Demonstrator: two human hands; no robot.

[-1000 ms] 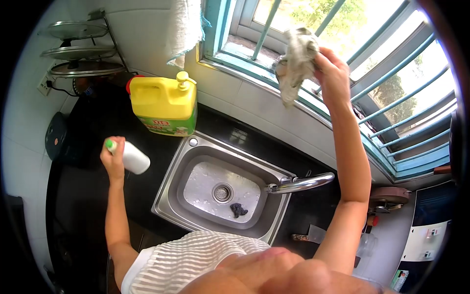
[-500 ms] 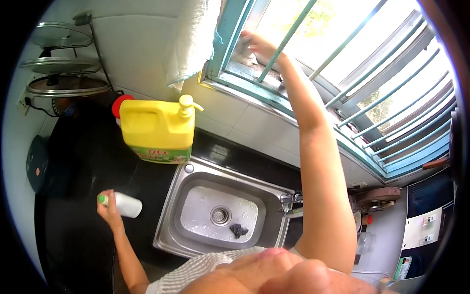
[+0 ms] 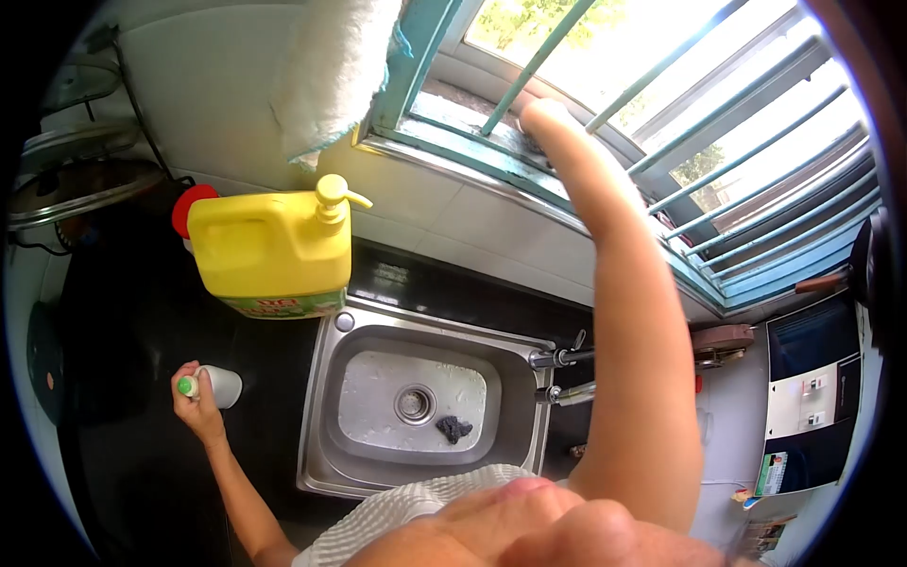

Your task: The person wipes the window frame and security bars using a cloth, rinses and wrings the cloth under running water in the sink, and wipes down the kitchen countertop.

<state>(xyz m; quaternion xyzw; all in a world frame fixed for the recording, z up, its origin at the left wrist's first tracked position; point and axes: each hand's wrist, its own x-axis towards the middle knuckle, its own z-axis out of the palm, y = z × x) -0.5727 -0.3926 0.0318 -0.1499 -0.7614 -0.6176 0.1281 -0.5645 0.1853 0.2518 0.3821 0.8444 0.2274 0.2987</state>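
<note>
White bottle (image 3: pixel 223 387) is being clamped by the left hand (image 3: pixel 196 397), beyond the left edge of the sink (image 3: pixel 316 416); the right hand (image 3: pixel 543 113), grip unclear, is reaching at window bars (image 3: pixel 540 66), needing clearance.

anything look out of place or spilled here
Only the dark crumpled clump, perhaps a scouring pad, looks slightly stray: it lies loose beside the drain in the steel sink. I see no spill on the black countertop, and the white bottle in the left hand looks undamaged.

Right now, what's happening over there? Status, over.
Left fingers around white bottle, green cap showing. Right hand at window bars, fingers hidden. Yellow jug nearby, not blocking bottle.
</note>
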